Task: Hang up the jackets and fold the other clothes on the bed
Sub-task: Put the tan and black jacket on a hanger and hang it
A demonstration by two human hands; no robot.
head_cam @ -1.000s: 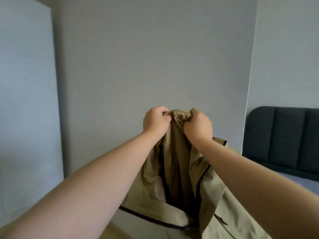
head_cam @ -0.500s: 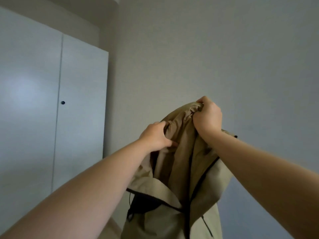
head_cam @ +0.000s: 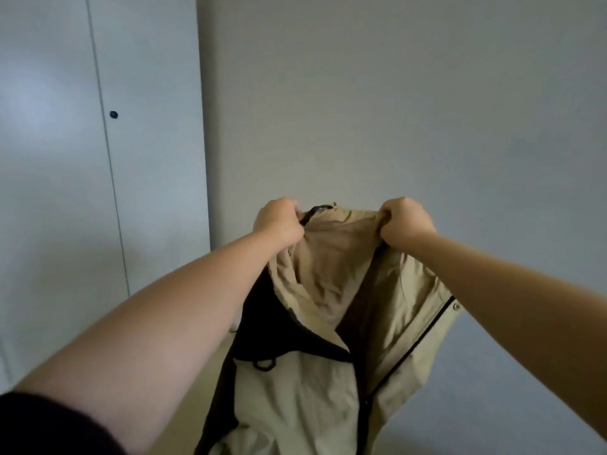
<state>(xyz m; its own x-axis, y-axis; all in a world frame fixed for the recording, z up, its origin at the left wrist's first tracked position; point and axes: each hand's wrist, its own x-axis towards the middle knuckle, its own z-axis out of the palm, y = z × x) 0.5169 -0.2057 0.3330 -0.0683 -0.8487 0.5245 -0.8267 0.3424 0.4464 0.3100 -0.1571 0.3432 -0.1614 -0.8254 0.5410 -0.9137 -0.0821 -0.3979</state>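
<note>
A beige jacket (head_cam: 328, 290) with dark lining and black zip trim hangs in the air in front of me. My left hand (head_cam: 279, 221) grips its top edge on the left, fingers curled round the cloth. My right hand (head_cam: 405, 221) grips the same top edge on the right. The fabric is stretched between both fists and the rest of the jacket drops open below them, with a small dark hanging loop (head_cam: 264, 364) showing inside. The jacket's lower part runs out of the frame.
A white wardrobe (head_cam: 65, 192) with shut doors and a small dark knob (head_cam: 113, 114) stands at the left. A plain grey wall (head_cam: 394, 110) fills the space behind the jacket. A strip of pale floor (head_cam: 197, 389) shows below the wardrobe.
My hands have moved apart along the jacket's top edge, spreading it open. The view turned left from the dark headboard to the wardrobe.
</note>
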